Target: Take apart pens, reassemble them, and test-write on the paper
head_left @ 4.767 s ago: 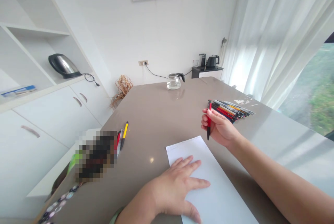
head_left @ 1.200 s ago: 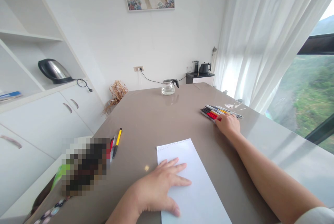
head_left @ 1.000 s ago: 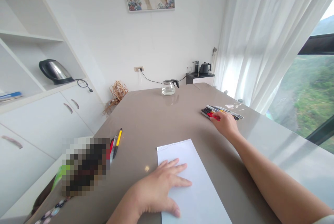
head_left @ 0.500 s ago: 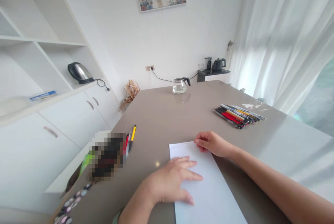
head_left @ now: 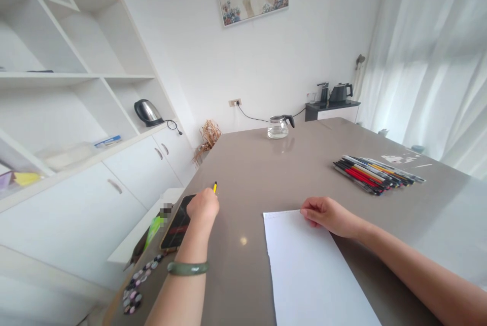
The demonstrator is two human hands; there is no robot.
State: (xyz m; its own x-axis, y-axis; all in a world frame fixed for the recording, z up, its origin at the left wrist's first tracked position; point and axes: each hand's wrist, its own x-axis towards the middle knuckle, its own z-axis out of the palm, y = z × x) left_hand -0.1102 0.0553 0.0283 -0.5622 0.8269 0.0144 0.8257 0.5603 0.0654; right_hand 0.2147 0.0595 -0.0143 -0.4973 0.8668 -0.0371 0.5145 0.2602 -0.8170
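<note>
A white sheet of paper [head_left: 312, 260] lies lengthwise on the table before me. My right hand [head_left: 323, 214] pinches its far right corner between thumb and fingers. Over at the left, my left hand [head_left: 204, 207] is at the pens beside a dark phone [head_left: 176, 229]. The back of that hand faces me and its fingers are hidden, so whether it grips anything does not show. Just past its knuckles pokes the tip of a yellow pen [head_left: 215, 187]. A green bangle [head_left: 188, 268] circles the left wrist.
Many pens [head_left: 375, 174] lie bunched at the right, near white paper scraps [head_left: 399, 158]. A glass pot [head_left: 278, 129] stands at the table's far side. Left of the phone runs the table edge, with a beaded strap [head_left: 142, 278] along it.
My left hand has lifted off the paper and moved left to the pens near the phone. The right hand keeps its pinch on the corner. The view has turned slightly left.
</note>
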